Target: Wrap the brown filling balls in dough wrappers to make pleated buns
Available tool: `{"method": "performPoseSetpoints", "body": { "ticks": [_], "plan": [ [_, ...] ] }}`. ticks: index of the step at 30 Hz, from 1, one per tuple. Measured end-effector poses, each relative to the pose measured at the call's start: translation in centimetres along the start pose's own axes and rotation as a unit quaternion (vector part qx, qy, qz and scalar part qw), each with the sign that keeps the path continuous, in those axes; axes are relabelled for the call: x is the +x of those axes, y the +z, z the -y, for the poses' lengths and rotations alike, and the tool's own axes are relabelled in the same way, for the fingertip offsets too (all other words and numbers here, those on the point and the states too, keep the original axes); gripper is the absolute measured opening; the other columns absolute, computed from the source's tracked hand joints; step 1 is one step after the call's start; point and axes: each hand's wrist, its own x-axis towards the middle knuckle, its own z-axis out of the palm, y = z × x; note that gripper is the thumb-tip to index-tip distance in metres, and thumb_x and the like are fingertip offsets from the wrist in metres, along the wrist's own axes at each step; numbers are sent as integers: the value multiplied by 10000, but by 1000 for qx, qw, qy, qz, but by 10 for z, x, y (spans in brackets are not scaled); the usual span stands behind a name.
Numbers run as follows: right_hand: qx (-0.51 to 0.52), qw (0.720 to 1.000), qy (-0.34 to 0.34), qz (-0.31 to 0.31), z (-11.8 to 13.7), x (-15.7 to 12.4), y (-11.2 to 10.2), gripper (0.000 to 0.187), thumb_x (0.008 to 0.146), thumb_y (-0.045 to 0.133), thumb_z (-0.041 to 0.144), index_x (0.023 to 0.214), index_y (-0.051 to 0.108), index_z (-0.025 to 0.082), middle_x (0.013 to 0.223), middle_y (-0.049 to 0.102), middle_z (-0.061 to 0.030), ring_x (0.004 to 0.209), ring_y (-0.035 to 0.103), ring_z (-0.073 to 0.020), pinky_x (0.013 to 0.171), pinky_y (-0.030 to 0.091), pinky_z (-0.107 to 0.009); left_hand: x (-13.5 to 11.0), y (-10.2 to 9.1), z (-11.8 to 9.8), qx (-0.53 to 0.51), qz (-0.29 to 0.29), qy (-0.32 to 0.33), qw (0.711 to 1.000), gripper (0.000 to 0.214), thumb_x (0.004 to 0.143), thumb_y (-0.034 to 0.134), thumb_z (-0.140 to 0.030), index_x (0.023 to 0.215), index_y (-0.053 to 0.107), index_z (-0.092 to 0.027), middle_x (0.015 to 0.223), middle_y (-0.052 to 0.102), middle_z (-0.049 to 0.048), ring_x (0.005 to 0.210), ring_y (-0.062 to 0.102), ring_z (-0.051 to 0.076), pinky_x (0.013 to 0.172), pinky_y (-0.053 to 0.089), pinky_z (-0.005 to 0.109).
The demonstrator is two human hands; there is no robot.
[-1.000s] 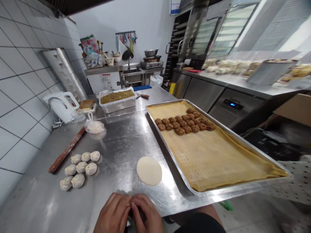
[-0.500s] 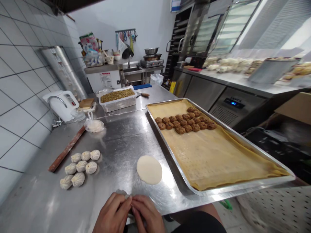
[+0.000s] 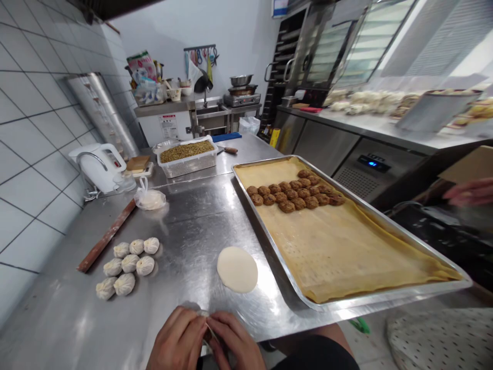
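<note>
At the table's near edge, my left hand (image 3: 177, 336) and my right hand (image 3: 235, 339) meet, fingers pinching a dough wrapper (image 3: 208, 329) with brown filling showing inside. Most of that wrapper is hidden by the fingers. Just beyond my right hand a flat round dough sheet (image 3: 238, 269) lies on the steel. To the left sit several pleated, closed dumplings (image 3: 130, 263) in loose rows. Brown filling balls (image 3: 291, 194) are grouped on a lined tray (image 3: 331, 246) at the right.
A wooden rolling pin (image 3: 107, 235) lies at the left beside a knotted plastic bag (image 3: 150, 198). Farther back stand a tub of greenish-brown bits (image 3: 188, 158), a knife (image 3: 230, 150) and a white kettle (image 3: 98, 167). Another person's hand (image 3: 472, 192) shows at the right edge.
My hands have parted slightly at the fingertips, and more of the wrapper and its brown filling shows. Another person's blurred hand has come into view at the right.
</note>
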Motion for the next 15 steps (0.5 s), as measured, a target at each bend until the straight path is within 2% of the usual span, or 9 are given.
{"method": "performPoseSetpoints", "body": {
  "ticks": [2,4,8,10,12,15],
  "plan": [
    [13,999,28,17,-3,-2,-2,565,836,690,43,1356,663,263,1250,717,-108,1112,738,-226,956,624,-281,-1,2,-1,-7,-20,-16,1000,239,1012,464,-70,1001,683,-168,806,634,46,762,629,168,710,583,286],
    [32,997,72,24,-2,-1,-3,512,826,711,59,1299,703,256,1218,731,-99,1055,753,-220,915,634,-266,-2,4,-3,-16,-21,-39,999,202,1005,491,-82,974,671,-170,827,638,50,776,628,172,710,576,289],
    [55,992,112,-32,3,7,2,182,964,655,189,1054,799,252,1053,774,-80,942,769,-205,834,633,-255,0,7,-5,-18,-38,-41,998,193,1011,497,-107,971,673,-177,824,638,48,766,624,172,711,572,289],
    [61,988,128,-66,6,10,6,168,996,639,235,957,801,248,989,778,-71,913,767,-201,822,627,-256,1,7,-6,-12,-47,-36,998,213,1018,480,-103,966,674,-174,811,636,48,759,623,173,717,575,291],
    [58,986,135,-80,6,10,10,183,1017,613,237,968,790,245,974,775,-69,906,764,-196,817,628,-257,2,5,-6,-1,-38,-23,999,231,1033,453,-107,1020,678,-159,812,640,52,752,626,171,711,578,288],
    [24,996,68,-60,4,4,14,245,1012,576,165,1155,758,243,1099,771,-100,1008,761,-215,879,636,-286,2,0,-4,24,2,4,1000,281,1062,409,-140,1196,655,-117,827,649,57,725,623,161,659,573,266]
  ]
}}
